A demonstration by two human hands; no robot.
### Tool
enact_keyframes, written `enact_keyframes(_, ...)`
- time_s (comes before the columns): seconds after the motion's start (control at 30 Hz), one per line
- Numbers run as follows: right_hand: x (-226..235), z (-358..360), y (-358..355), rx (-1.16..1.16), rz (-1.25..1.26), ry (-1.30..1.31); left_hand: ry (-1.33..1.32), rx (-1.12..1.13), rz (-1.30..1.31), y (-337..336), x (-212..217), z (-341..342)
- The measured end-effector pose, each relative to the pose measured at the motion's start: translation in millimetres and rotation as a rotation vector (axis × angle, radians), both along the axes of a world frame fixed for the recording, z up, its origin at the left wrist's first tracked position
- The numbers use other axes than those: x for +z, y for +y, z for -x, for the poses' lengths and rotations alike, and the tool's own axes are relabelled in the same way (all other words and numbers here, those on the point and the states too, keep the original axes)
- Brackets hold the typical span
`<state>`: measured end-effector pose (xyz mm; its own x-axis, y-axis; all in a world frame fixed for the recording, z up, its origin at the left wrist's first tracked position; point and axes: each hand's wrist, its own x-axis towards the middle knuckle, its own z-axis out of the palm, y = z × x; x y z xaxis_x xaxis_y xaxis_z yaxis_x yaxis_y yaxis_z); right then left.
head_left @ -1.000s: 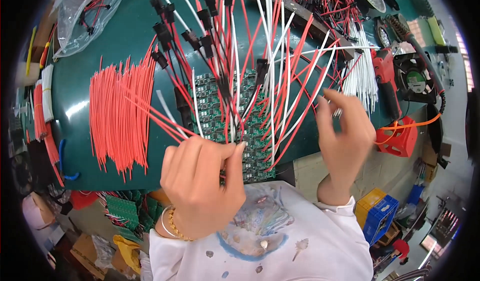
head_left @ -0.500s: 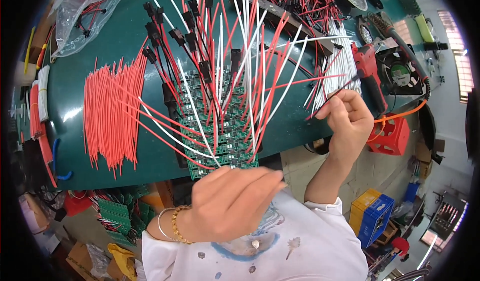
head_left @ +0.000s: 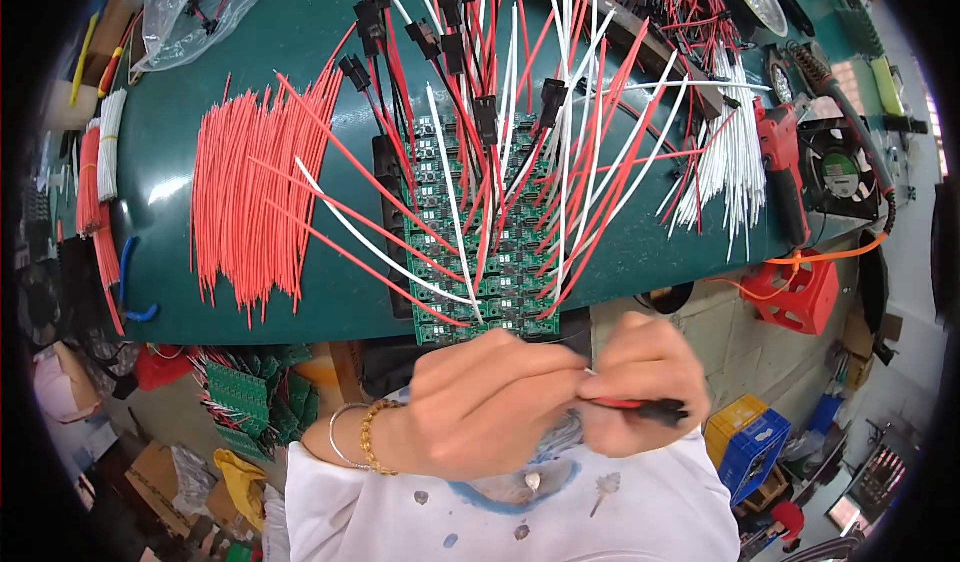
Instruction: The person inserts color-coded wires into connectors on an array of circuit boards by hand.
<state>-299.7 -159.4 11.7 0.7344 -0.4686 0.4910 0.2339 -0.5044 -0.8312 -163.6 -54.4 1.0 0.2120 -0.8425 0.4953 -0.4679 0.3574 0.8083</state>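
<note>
Close in front of my chest, my left hand (head_left: 490, 397) and my right hand (head_left: 645, 382) meet with closed fingers. A short red and black wire lead with a black plug (head_left: 662, 412) sticks out of the right hand, slightly blurred. What the left fingertips pinch is hidden. Just beyond the hands lies a panel of green circuit boards (head_left: 432, 307) in rows. Red and white wires rise from it, and black-plugged leads (head_left: 486, 120) stand among them.
Left of the boards lies a stack of red wires (head_left: 250, 197); white wires (head_left: 730, 157) lie at right. Beside these are a red-handled tool (head_left: 782, 167) and a black fan (head_left: 838, 174). A red stool (head_left: 798, 300) stands past the table edge. Further boards (head_left: 240, 394) lie lower left.
My right hand has come down and left from the white wires with the lead, and now meets my left hand. The table and boards sit slightly higher and further right in view.
</note>
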Motion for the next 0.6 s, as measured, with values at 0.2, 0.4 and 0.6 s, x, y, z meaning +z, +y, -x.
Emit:
enact_keyframes(0.2,-24.2,-13.2,9.8,-0.164,0.427,-0.101,-0.329,0.1,-0.066,21.3,8.6,-25.6)
enact_keyframes(0.4,-27.4,-17.2,1.8,-0.234,0.55,-0.035,-0.385,0.217,0.052,15.4,-5.0,-26.2)
enact_keyframes(0.6,-26.7,-19.5,-1.1,-0.211,0.537,0.077,-0.384,0.181,-0.079,13.7,-6.2,-30.1)
